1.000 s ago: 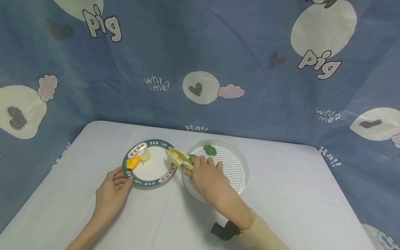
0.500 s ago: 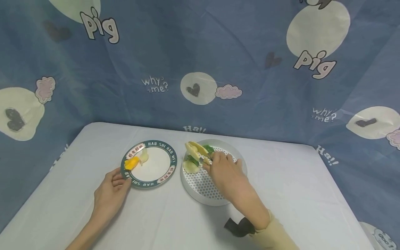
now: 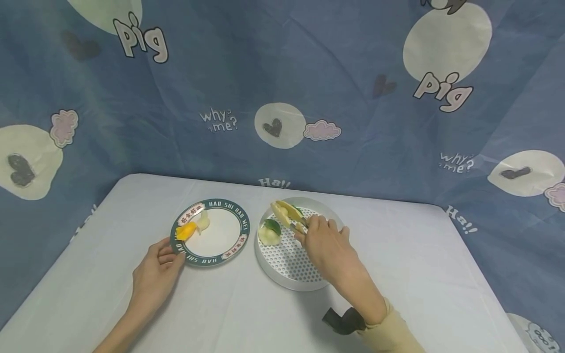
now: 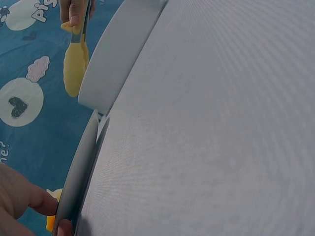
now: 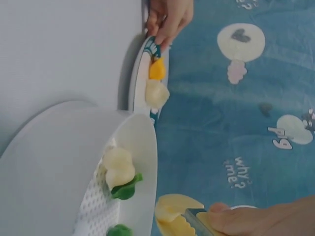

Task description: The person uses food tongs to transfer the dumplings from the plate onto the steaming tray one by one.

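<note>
My left hand [image 3: 156, 274] pinches the near-left rim of a green-edged plate [image 3: 220, 235]; the left wrist view shows it with the thumb and a finger. On the plate lie a yellow piece [image 3: 186, 230] and a pale piece [image 3: 203, 221]. My right hand [image 3: 328, 250] grips yellow-headed tongs [image 3: 287, 214] over a white perforated basket [image 3: 289, 264]. Nothing shows between the tong heads, which stand slightly apart. Inside the basket sits a pale lump [image 5: 119, 167] with a green leafy piece [image 5: 127, 189] against it. Another green piece [image 5: 119, 230] is partly hidden behind the tongs in the head view.
The plate and basket stand side by side on a white-covered table [image 3: 410, 274]. Behind it hangs a blue printed cloth [image 3: 362, 162]. A dark strap [image 3: 344, 321] hangs by my right wrist.
My right hand has moved the tongs rightward, from between plate and basket to above the basket, uncovering the pale lump and its green piece. My left hand keeps its hold on the plate.
</note>
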The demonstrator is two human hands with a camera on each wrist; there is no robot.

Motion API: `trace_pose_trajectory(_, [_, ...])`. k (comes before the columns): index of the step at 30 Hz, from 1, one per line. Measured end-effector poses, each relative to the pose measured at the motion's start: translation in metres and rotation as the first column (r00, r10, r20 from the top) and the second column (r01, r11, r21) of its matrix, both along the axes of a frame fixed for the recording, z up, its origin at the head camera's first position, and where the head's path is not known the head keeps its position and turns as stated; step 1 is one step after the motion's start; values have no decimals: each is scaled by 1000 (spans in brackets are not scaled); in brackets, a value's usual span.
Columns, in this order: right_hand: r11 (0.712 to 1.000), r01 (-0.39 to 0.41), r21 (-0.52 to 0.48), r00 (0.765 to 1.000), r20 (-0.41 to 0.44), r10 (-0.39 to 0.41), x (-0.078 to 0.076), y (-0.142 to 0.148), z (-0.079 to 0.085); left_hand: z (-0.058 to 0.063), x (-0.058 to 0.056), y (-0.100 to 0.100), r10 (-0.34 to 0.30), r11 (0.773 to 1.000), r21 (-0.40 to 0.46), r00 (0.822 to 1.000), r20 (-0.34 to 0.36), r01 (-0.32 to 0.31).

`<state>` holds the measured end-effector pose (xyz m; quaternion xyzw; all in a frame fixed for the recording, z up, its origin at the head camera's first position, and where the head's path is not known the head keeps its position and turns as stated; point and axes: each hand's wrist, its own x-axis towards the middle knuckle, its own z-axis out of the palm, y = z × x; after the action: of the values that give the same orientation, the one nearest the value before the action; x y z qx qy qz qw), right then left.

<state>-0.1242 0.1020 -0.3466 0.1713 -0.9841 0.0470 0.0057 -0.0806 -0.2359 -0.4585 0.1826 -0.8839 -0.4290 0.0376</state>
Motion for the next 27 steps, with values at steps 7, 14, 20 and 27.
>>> trace_pose_trajectory(7, [1000,-13,11,999,-30,13,1,0,-2,1,0,1,2,1000,-2,1000,3,-2])
trace_pose_trajectory(14, [1000,-7,15,999,-31,8,1,1,-3,1,0,1,7,1000,-1,1000,11,-7])
trace_pose_trajectory(20, [1000,4,4,999,-47,-4,1,0,-4,0,-1,1,5,1000,-4,1000,10,-5])
trace_pose_trajectory(27, [997,-12,-79,1000,5,13,0,-12,-3,-1,-1,2,6,1000,-4,1000,7,-6])
